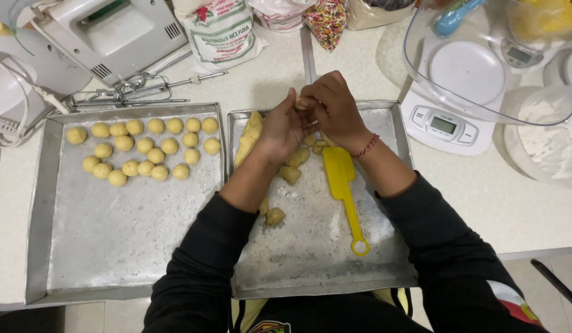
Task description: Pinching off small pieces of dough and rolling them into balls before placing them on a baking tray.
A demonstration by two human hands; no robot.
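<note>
Yellow dough piece (296, 100) sits pinched between the left hand (284, 126) and right hand (332, 105), both closed together on it above the right baking tray (384, 123). Below lie dough chunks (291, 174) and a yellow spatula (341, 179); rolled dough balls (144, 148) fill the left tray (42, 203) on the tabletop (520, 209).

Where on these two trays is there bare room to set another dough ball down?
Left tray: its whole near half, below the rows of dough balls, is bare floured metal. Right tray: the near strip below the yellow scraper ring is free. Crowded: its far-left end, where dough chunks lie under the left hand and right hand.
</note>
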